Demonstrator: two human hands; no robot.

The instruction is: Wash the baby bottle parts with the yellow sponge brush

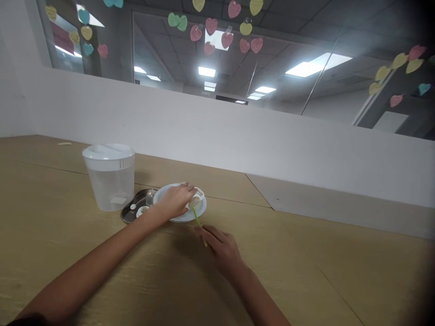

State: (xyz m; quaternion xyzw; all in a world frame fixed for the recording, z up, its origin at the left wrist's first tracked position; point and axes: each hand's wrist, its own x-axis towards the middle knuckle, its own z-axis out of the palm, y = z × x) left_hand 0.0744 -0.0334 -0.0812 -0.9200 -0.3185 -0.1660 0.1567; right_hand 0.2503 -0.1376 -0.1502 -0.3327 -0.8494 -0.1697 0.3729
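Note:
My left hand (177, 199) reaches over a pale round plate (185, 218), its fingers resting on a small white object (200, 194) that it partly covers. My right hand (220, 244), in front of the plate, is closed on the thin green handle of a brush-like tool (196, 216). The tool's pale, rounded head is over the plate, beside the white object. Left of the plate, and partly hidden by my left forearm, is a dark tray (126, 215) holding a small clear cup (150, 197), a small white piece (132, 206) and a white ring-shaped item (142, 210).
A translucent bucket with a white lid (110, 181) stands on the wooden table (306, 267) behind and left of the tray. A thin pale strip (64, 143) lies at the far left. Behind the table rises a white wall (217, 136) below a window with heart-shaped notes.

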